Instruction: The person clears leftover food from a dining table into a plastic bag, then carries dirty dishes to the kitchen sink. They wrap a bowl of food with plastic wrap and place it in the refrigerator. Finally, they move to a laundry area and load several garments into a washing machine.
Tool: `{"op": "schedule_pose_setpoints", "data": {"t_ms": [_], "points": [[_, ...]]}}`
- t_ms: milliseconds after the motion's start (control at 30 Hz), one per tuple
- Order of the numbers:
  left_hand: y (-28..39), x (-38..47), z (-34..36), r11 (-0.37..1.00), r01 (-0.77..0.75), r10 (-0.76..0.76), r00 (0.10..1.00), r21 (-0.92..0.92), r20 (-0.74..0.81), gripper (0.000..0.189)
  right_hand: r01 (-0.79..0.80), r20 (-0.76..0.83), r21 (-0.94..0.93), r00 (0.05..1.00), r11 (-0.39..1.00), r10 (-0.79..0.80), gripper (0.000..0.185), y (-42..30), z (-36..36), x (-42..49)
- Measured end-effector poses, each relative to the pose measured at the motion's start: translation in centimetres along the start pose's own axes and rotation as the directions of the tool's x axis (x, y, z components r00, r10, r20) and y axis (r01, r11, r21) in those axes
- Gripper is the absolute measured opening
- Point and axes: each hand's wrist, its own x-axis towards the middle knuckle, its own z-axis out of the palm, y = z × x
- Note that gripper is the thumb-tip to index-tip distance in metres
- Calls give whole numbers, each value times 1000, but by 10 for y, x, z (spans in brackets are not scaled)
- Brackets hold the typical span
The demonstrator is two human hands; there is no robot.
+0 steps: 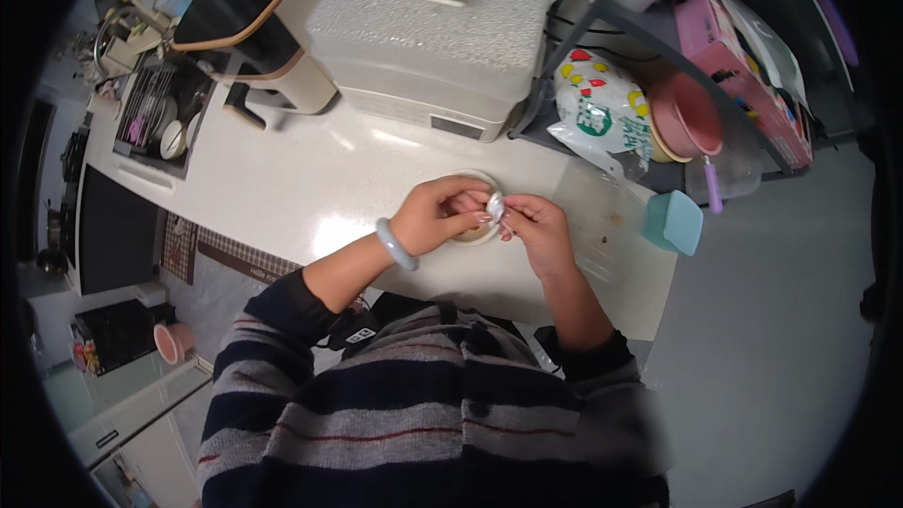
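Observation:
A small, shiny whitish piece, too small to name surely, is pinched between the fingertips of both hands. My left hand comes from the left with a pale bangle on its wrist, thumb and fingers at the piece's left side. From the right, my right hand grips the other side of it. Directly below the hands, a round pale dish stands on the white countertop. Something brownish shows inside the dish, mostly hidden by my left hand.
Behind the dish stands a white countertop appliance with a wet, clear lid. A black and beige appliance is at the back left. Clear plastic lies right of my hands, near a light-blue container. A dark rack holds a printed bag and pink pot.

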Motion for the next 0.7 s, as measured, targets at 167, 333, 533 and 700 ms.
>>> {"op": "schedule_pose_setpoints", "data": {"t_ms": [167,333,533,700], "points": [[-8,-2,3,992,115,-125,963,-59,-237,10,-50,151,-39,987,998,55,13,15,23,4],[-20,-8,-2,971,166,-217,915,-173,-339,11,-21,180,-234,982,972,64,12,22,29,-2],[-26,-2,-9,740,241,-490,833,-628,-257,13,335,102,-202,942,920,-321,5,25,19,-3],[-36,-6,-2,677,227,-452,879,-700,-151,13,52,112,248,990,967,-82,8,22,11,-10]]}}
